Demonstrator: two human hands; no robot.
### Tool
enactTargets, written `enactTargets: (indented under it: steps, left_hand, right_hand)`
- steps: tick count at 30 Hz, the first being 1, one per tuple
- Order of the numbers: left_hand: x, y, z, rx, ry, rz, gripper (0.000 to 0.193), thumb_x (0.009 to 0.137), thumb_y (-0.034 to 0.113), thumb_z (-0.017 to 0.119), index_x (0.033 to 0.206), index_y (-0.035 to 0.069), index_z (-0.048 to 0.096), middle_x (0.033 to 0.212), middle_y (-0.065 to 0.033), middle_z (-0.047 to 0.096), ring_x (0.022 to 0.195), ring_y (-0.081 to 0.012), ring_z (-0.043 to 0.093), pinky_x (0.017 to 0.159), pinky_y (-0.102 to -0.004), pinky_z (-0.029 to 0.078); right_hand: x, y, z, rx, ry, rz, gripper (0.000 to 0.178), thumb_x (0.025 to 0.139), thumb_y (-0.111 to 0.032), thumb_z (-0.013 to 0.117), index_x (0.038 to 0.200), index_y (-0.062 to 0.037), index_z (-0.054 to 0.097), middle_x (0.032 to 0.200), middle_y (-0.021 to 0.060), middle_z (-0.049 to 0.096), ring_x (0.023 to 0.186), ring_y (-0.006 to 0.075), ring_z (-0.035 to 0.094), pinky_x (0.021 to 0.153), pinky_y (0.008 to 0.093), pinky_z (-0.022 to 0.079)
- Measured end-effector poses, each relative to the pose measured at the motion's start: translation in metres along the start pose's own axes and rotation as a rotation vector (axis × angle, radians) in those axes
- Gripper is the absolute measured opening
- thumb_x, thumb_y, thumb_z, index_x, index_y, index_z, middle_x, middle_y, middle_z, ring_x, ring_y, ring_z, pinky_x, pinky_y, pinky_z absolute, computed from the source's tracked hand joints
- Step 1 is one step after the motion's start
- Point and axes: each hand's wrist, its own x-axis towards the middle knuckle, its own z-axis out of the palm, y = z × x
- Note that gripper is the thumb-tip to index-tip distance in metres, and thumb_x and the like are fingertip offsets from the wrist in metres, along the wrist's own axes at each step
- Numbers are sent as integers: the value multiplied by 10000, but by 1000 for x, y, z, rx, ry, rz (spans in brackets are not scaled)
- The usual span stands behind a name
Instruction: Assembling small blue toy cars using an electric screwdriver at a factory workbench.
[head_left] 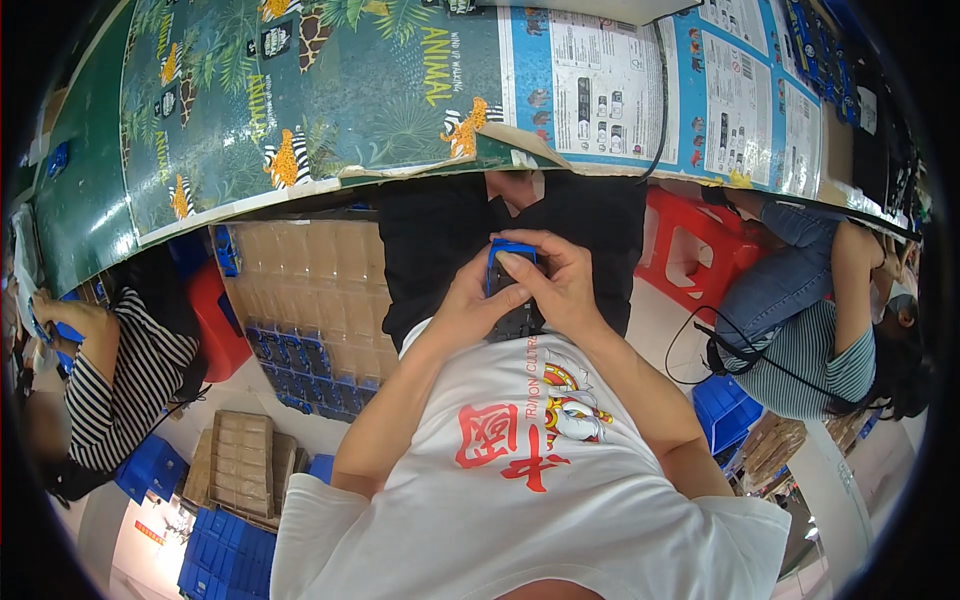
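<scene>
Possible drop: blue-black part [497,272], 12 o'clock from shirt [515,510].
Left hand [474,302], right hand [562,284] half-curled round it; loose grip would cause it.

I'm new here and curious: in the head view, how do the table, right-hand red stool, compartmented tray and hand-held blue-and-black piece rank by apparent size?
Largest to smallest, counting visible parts only:
1. Table
2. Compartmented tray
3. Right-hand red stool
4. Blue-and-black piece, partly covered
</scene>
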Motion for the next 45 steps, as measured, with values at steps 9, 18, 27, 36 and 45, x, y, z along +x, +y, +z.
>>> enactTargets:
  steps: [9, 18, 27, 36, 45]
  left_hand:
    - [2, 24, -2, -449, 63, -206, 308, 936, 152, 644, 1203, 35, 546, 1069, -147, 673, 832, -247, 710, 724, -377, 604]
    - [-12, 88, 6, -378, 69, -120, 377, 916, 90, 662, 1261, 30, 526, 1061, -132, 672, 827, -198, 685, 746, -333, 561]
    - [-15, 144, 11, -200, 150, 159, 473, 838, 207, 722, 1207, -34, 552, 999, -215, 674, 722, -253, 700, 628, -346, 576]
    - [-3, 157, 14, -236, 180, 230, 411, 909, 230, 676, 1208, -19, 544, 978, -186, 675, 728, -230, 703, 623, -332, 583]
    - [27, 176, 28, -348, 176, 149, 241, 947, 151, 626, 1128, -1, 577, 958, -116, 683, 763, -191, 682, 736, -331, 573]
  right_hand:
    - [5, -49, -3, -120, 133, -138, 328, 940, -17, 597, 1264, 35, 596, 1186, 149, 663, 1036, 181, 652, 919, 298, 510]
    - [64, -199, -54, 1, 461, -1032, 576, 906, -37, 616, 1416, 46, 361, 1437, 249, 430, 1301, 348, 473, 1050, 482, 435]
    - [130, -292, -55, 543, 390, -1199, 287, 954, -289, 640, 1148, -81, 600, 1203, 122, 607, 1180, 273, 553, 1053, 504, 407]
    - [109, -334, -66, 750, 313, -1228, 371, 932, -394, 618, 879, -29, 650, 817, 152, 661, 789, 290, 648, 899, 502, 488]
    - [72, -321, -11, 351, -45, -1221, 90, 922, -73, 625, 951, 11, 611, 804, 142, 639, 645, 207, 618, 641, 333, 515]
